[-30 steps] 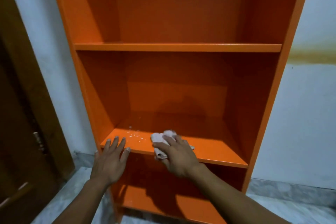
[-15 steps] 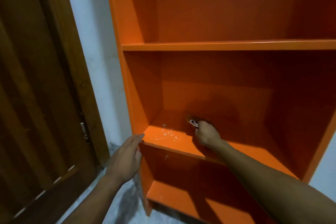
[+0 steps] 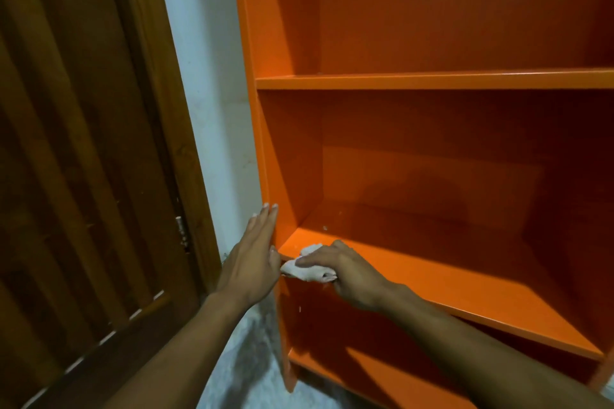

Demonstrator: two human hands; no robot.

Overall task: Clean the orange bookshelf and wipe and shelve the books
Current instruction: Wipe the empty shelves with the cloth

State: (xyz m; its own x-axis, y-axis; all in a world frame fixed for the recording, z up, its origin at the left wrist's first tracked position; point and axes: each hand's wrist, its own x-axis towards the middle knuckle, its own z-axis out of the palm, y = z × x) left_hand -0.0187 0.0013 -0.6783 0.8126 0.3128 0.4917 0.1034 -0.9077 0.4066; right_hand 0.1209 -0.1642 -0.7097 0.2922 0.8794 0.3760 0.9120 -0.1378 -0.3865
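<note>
The orange bookshelf (image 3: pixel 432 83) fills the right of the view, its shelves bare. My right hand (image 3: pixel 345 272) holds a crumpled white cloth (image 3: pixel 307 267) down on the front left corner of the lower shelf board (image 3: pixel 465 289). My left hand (image 3: pixel 254 259) lies flat with straight fingers against the outer face of the bookshelf's left side panel (image 3: pixel 252 109), right beside the cloth. A few white specks (image 3: pixel 325 228) sit on the shelf near the left back corner. No books are in view.
A dark wooden door (image 3: pixel 76 159) with a metal hinge (image 3: pixel 181 229) stands at the left. A strip of pale wall (image 3: pixel 206 109) separates it from the bookshelf. Grey marble floor (image 3: pixel 246 359) shows below, between my forearms.
My right hand drew the cloth from the back of the shelf forward to its front left corner. My left hand slid up flat along the side panel. The view shifted further left.
</note>
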